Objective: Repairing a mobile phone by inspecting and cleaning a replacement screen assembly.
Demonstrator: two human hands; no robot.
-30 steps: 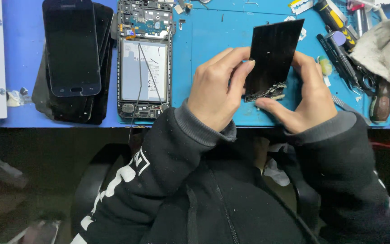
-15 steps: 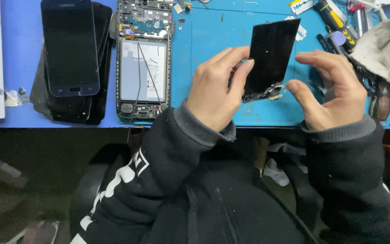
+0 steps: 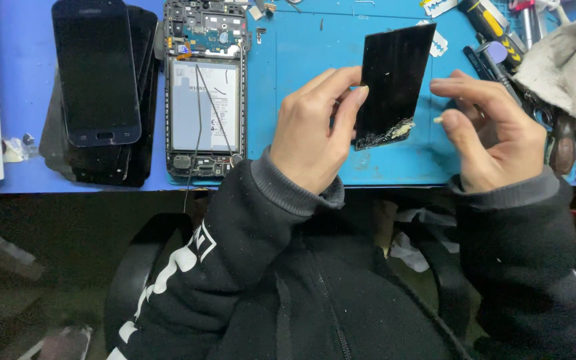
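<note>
Black screen panel (image 3: 395,80); pale glue residue along bottom.

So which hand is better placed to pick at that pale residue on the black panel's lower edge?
Probably the right hand: it is free beside the black panel, fingertips near the residue, while the left hand grips the panel.

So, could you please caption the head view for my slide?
Left hand holds a black screen panel over the blue mat; right hand apart.
</note>
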